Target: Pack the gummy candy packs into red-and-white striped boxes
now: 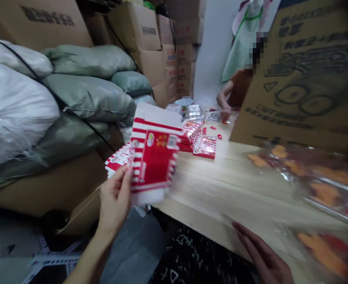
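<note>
As I look down, my left hand (115,197) fingers pinch a red-white carton (154,157) upright; right hand (262,256) lies flat, open, on tabletop (215,189), w/ nothing held.

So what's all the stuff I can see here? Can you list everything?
flat carton: one, red and white striped, held up over the table's left edge
stack of flat cartons: one pile, red and white, behind the held one
packed red packs: several piles, red, middle of the table
table: one, pale wood
clear bags: a few, with orange and red pieces inside, table's right side, blurred
big cardboard box: one, brown, on the table at right
sacks: several, grey-green and white, piled at left
stacked boxes: many, brown, at the back
another person: one, at the far end
left hand: grip on the flat carton
right hand: open, flat on the table edge
</note>
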A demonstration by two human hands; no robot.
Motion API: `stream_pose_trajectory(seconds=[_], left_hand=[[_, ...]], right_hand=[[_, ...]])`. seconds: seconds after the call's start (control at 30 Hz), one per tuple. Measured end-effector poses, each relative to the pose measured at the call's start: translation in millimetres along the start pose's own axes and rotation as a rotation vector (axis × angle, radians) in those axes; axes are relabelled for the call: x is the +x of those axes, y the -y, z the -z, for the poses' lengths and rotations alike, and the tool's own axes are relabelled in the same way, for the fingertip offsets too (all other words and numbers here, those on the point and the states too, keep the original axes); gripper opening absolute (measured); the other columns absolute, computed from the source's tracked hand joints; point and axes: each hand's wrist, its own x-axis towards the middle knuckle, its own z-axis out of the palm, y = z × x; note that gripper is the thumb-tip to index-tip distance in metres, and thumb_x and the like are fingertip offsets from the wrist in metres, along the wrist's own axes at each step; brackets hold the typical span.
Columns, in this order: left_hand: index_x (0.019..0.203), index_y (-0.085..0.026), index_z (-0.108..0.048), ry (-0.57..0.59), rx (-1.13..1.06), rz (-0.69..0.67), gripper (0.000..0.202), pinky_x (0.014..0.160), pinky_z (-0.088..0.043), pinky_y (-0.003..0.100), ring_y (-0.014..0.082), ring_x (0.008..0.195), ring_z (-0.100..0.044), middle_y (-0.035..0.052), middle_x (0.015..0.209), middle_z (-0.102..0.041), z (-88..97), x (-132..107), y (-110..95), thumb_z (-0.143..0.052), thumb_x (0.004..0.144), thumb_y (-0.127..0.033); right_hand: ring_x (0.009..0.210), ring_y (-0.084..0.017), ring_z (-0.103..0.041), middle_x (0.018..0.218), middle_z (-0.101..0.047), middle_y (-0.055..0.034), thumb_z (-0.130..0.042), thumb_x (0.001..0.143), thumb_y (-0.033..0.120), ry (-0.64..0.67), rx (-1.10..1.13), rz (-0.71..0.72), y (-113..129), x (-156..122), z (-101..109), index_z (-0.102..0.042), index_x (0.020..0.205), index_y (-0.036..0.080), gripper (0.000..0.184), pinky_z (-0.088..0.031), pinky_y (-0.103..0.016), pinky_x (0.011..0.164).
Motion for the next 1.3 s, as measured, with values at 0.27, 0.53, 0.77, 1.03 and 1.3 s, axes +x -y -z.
stream_pose_trajectory(seconds=[0.27, 0.53, 0.77, 1.03, 1.3], left_hand=[[0.141, -0.025, -0.056, 0.441, -0.149, 0.063, 0.045, 0.106, -0.051, 0.046, 0.0280, 0.125, -0.062, 0.0116, 0.140, -0.063, -77.5, -125.7, 20.4, -0.062, 0.098, -0.037], [0.123, -0.023, -0.054, 0.895, 0.118, -0.415, 0.037, 0.095, -0.051, 0.041, 0.0258, 0.111, -0.059, 0.0093, 0.122, -0.062, -100.5, -82.8, 6.4, -0.072, 0.091, -0.020], [0.094, -0.021, -0.055, 1.089, 0.099, -0.253, 0.029, 0.076, -0.044, 0.031, 0.0197, 0.088, -0.056, 0.0019, 0.096, -0.061, -106.5, -79.7, 23.6, -0.081, 0.082, -0.026], [0.094, -0.019, -0.076, 1.744, -0.148, -0.013, 0.014, 0.069, -0.048, 0.026, 0.0154, 0.074, -0.063, 0.0013, 0.084, -0.074, -115.2, -44.3, 15.3, -0.070, 0.090, -0.031], [0.098, -0.022, -0.080, 1.823, -0.166, 0.103, 0.018, 0.074, -0.054, 0.026, 0.0189, 0.082, -0.069, 0.0015, 0.092, -0.080, -139.1, -27.7, 12.6, -0.070, 0.082, -0.020]], right_hand=[[0.115, -0.036, -0.073, 0.126, -0.076, -0.0142, -0.070, 0.090, 0.058, 0.150, 0.545, -0.177, 55.1, -26.6, -30.7, -0.062, 0.139, 0.027, 0.059, -0.062, -0.054, 0.092], [0.123, -0.032, -0.068, 0.127, -0.076, -0.0105, -0.065, 0.094, 0.056, 0.282, 0.422, -0.179, 34.0, -55.8, -25.6, -0.066, 0.136, 0.028, 0.050, -0.056, -0.051, 0.101], [0.120, -0.032, -0.069, 0.117, -0.079, -0.0091, -0.065, 0.095, 0.055, 0.287, 0.400, -0.174, 15.6, -64.6, -28.8, -0.072, 0.126, 0.027, 0.043, -0.055, -0.052, 0.102], [0.114, -0.027, -0.072, 0.123, -0.077, -0.0048, -0.062, 0.098, 0.050, 0.350, 0.343, -0.150, 17.5, -57.9, -30.9, -0.070, 0.130, 0.031, 0.038, -0.054, -0.050, 0.104], [0.138, -0.032, -0.054, 0.154, -0.053, -0.0103, -0.071, 0.091, 0.052, 0.199, 0.088, -0.039, 1.8, -57.3, -32.3, -0.023, 0.163, 0.037, 0.088, -0.042, -0.059, 0.115]])
